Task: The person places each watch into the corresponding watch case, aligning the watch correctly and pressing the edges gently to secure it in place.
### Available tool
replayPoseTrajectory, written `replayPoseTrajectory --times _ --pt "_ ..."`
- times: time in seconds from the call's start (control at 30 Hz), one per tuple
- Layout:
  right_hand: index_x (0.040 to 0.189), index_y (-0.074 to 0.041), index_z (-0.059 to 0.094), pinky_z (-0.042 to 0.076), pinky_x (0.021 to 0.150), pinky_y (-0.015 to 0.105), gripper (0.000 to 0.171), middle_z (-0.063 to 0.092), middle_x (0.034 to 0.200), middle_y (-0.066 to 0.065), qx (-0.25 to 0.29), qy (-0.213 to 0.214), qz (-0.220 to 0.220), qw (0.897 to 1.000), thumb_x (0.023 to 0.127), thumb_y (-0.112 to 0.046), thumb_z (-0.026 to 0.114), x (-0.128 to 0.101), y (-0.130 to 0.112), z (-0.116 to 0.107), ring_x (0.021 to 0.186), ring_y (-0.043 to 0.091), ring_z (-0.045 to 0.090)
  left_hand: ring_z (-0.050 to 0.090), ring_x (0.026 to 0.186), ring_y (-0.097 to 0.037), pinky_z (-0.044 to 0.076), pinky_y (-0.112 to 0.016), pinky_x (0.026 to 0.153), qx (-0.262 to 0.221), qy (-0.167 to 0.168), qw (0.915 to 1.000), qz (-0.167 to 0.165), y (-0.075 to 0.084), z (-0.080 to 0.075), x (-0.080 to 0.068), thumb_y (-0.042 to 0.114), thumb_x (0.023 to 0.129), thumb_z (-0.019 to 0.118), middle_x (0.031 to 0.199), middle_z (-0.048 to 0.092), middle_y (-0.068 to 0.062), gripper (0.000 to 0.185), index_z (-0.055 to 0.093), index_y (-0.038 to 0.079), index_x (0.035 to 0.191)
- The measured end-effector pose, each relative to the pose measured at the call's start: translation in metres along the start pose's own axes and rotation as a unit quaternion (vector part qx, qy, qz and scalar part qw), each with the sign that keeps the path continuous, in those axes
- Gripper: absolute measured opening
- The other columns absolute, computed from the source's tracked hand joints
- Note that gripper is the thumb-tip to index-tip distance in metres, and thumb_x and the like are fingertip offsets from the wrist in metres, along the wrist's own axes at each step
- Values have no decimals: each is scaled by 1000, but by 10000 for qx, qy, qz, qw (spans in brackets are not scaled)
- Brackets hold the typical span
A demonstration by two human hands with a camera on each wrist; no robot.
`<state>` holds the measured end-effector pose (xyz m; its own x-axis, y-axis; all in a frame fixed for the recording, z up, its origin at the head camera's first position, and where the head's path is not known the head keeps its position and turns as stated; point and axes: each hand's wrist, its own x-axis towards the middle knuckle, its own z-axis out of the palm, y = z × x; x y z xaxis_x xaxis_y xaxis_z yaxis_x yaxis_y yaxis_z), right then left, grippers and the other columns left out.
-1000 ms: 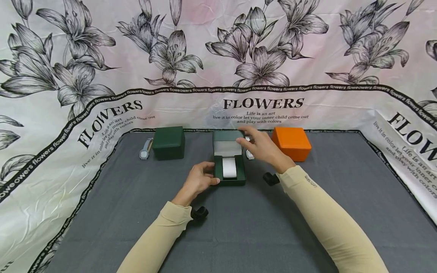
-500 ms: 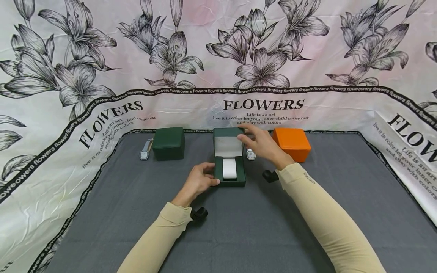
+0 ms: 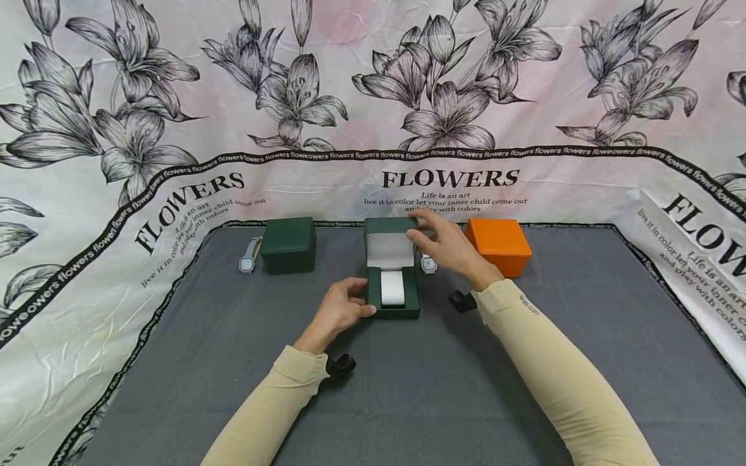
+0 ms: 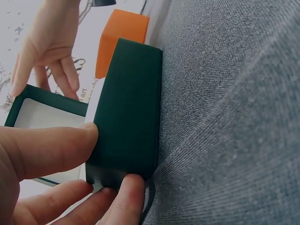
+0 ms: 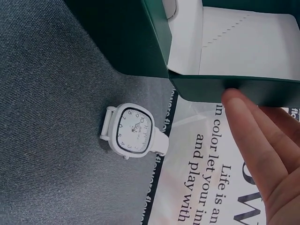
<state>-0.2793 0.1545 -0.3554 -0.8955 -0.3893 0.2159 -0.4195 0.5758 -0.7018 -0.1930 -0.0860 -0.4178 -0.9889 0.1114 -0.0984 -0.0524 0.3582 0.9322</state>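
I see a grey tabletop [image 3: 524, 362] of coarse woven cloth, matt. The open green box [image 3: 394, 304] has a smooth, matt skin and a white paper-like lining; the orange box [image 3: 498, 244] looks equally matt. The white watch [image 5: 133, 131] has a smooth plastic-looking strap and a glossy face.

Both forearms in beige sleeves reach forward and converge toward the middle. The left hand [image 3: 342, 306] sits lower and nearer the body, thumb and fingers curled in a pinch. The right hand [image 3: 445, 244] is raised farther ahead, fingers extended, fingertips [image 5: 233, 101] pressing.
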Motion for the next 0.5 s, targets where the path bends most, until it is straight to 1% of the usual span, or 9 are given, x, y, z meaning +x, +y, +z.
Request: replayPoseTrajectory --times 0.2,0.27,0.4,0.5 --pt "146 -30 35 53 80 48 60 52 135 16 -252 69 -31 9997 93 -52 54 -5 0 0 101 28 65 61 103 -27 53 -35 76 -17 -51 10000 -3 -1 0 0 -2 78 75 127 56 -14 59 54 5 132" --pt "146 -30 33 53 81 48 61 52 136 15 -273 82 -31 9996 93 -51 56 -7 0 0 101 29 64 61 102 -27 53 -35 76 -32 -49 10000 -1 -1 0 -1 -2 78 75 127 56 -14 59 54 5 132" --pt "148 -23 31 52 85 49 64 52 135 17 -151 133 -94 9998 93 -45 58 -12 0 0 101 31 64 61 102 -27 53 -35 76 -53 -49 10000 -1 -1 -1 -1 -2 77 75 126 57 -14 59 54 5 132" --pt "147 -20 32 51 87 47 64 52 134 16 -81 238 -137 9996 93 -41 60 -16 0 0 99 30 65 61 102 -27 53 -35 76 -43 -46 10000 -1 -1 0 -1 -2 77 76 126 57 -14 59 55 5 132"
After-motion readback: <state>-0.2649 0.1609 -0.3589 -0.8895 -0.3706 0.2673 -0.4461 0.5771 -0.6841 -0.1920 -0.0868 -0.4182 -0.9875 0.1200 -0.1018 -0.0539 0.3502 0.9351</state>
